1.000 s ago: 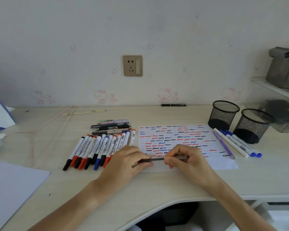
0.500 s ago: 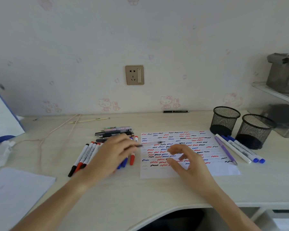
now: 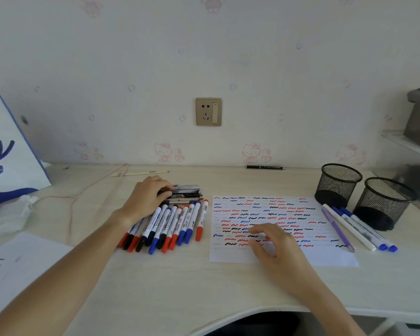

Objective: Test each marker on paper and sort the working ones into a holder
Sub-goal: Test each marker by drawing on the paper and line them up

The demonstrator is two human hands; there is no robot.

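Markers (image 3: 172, 224) with red, blue and black caps in a row on the desk (image 3: 155, 287), two black mesh cups (image 3: 364, 195) look empty, left hand (image 3: 146, 200) fingers curled on a pile of pens (image 3: 187, 194), right hand (image 3: 279, 248) loose on the scribbled paper (image 3: 264, 214)

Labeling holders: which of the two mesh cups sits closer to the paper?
The left mesh cup, farther back by the wall; its base nearly meets the paper's top right corner. The other cup stands beyond the loose pens.

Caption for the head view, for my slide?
Left hand on stacked pens; right hand rests on scribbled test paper.
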